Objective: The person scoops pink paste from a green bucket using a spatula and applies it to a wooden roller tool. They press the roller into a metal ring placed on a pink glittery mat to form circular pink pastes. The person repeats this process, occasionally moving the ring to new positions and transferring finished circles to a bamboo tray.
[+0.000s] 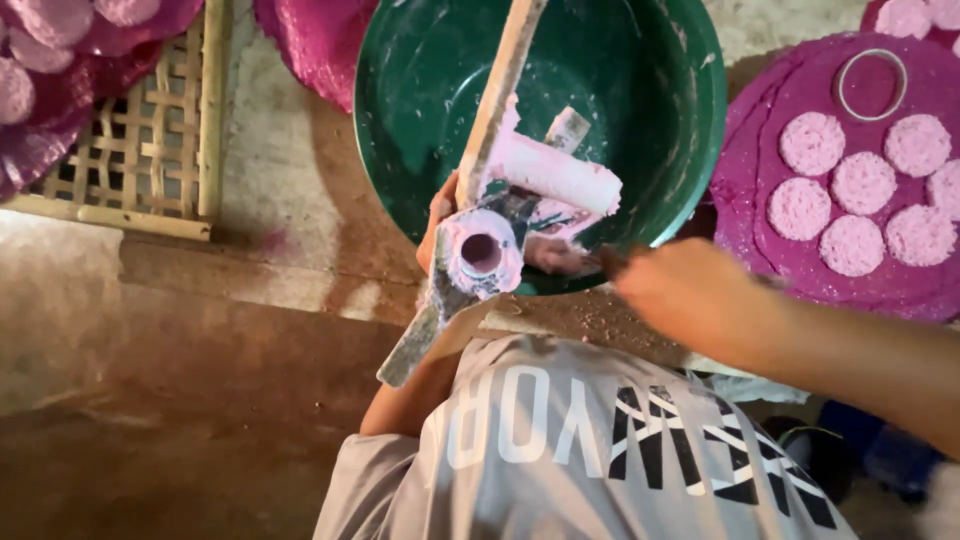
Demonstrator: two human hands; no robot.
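Observation:
My left hand (440, 212) grips a pink-smeared tube (481, 254) from behind, so only its fingers show. The tube's round opening faces me, over the near rim of a large green bowl (660, 130). A pale wooden stick (500, 90) and a grey metal strip (412, 348) run diagonally along the tube. A roll of pink paste (555, 175) lies inside the bowl just past it. My right hand (690, 295) is motion-blurred at the bowl's near right rim. It is closed around a thin dark tool (608, 262) whose tip points at the tube.
Right of the bowl, a magenta mat (760, 250) carries several round pink discs (812, 143) and a metal ring (871, 85). A bamboo lattice rack (150, 150) with magenta sheets (120, 45) sits at top left. The ground (200, 350) is brown earth. My grey shirt (560, 450) fills the bottom.

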